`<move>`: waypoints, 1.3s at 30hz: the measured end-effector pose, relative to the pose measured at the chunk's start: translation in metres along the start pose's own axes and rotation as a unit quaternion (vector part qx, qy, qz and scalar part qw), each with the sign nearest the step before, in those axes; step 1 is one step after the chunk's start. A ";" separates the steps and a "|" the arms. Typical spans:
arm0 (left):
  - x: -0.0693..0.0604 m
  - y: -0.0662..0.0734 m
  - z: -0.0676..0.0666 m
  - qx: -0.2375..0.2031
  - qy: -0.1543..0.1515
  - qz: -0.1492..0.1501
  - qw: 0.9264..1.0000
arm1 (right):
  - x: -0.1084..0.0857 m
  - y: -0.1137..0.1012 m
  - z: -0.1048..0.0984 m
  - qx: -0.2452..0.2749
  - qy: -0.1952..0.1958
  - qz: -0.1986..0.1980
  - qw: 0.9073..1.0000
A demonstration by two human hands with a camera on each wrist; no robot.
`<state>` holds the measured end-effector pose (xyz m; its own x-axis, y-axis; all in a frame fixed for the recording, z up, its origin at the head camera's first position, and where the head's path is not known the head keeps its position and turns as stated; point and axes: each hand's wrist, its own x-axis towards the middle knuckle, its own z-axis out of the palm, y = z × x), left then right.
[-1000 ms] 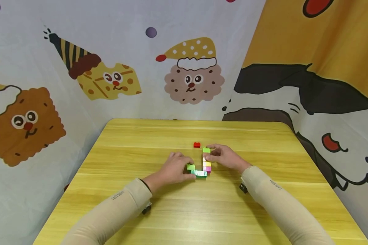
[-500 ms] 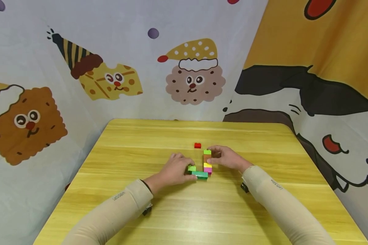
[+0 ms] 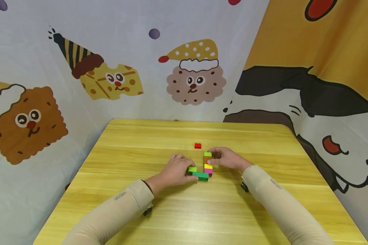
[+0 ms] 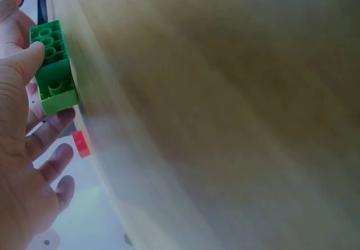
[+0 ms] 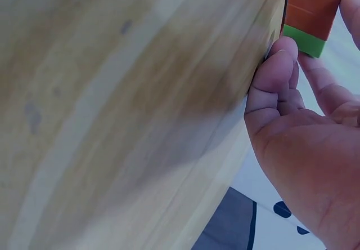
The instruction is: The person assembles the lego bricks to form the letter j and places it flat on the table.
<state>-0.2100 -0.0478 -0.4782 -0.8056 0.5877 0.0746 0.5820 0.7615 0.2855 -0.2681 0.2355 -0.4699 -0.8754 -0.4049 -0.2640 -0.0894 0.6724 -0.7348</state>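
Note:
Joined toy building bricks form a U-like shape between both hands in the head view. My left hand (image 3: 179,170) pinches its left side: the thumb lies on a green brick (image 3: 200,176), the index finger by a light green brick (image 3: 193,169). The left wrist view shows the hollow underside of the green brick (image 4: 50,47). My right hand (image 3: 228,158) pinches the right-hand column, where a lime brick (image 3: 207,154), an orange-brown brick (image 3: 206,160), a yellow brick (image 3: 208,166) and a pink brick (image 3: 208,171) line up. Its fingertips lie around the lime end (image 5: 304,40).
A loose red brick (image 3: 197,146) lies beyond the shape, toward the far side of the wooden table (image 3: 135,136). Behind the table hangs a cloth (image 3: 116,27) printed with cartoon figures.
The joined bricks have shifted slightly toward the person, the far end of the right column most, and seem a little tilted. Both hands keep their grip. The head view has shifted slightly.

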 end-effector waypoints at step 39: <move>0.005 0.009 0.001 0.015 -0.004 0.006 1.000 | 0.003 0.008 -0.006 0.003 -0.012 -0.010 1.000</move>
<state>-0.2090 -0.0378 -0.4768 -0.7981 0.5985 0.0691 0.5940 0.7625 0.2565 -0.2742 0.2434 -0.4730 -0.8618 -0.4333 -0.2638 -0.1040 0.6600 -0.7441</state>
